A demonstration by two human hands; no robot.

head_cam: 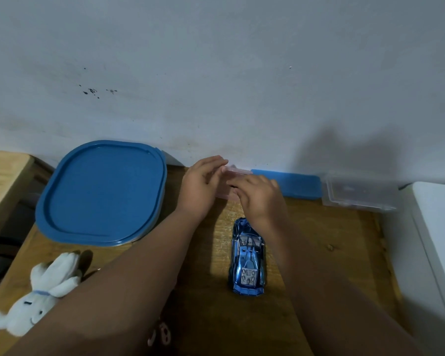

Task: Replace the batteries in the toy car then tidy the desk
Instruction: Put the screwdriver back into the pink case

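A shiny blue toy car (247, 260) stands on its wheels in the middle of the wooden desk (319, 253), lengthwise toward the wall. Beyond it, against the wall, lies a small pink box (238, 172). My left hand (199, 186) rests on the box's left part, fingers curled over its top. From the right, my right hand (261, 195) lies over the box, fingers flat on it. Most of the box is hidden under both hands, so I cannot see whether it is open.
A large blue-lidded container (102, 192) fills the desk's back left. A flat blue case (293, 185) and a clear plastic box (360, 192) sit along the wall at right. A white plush rabbit (40, 294) lies front left. A white surface (437, 240) borders the right.
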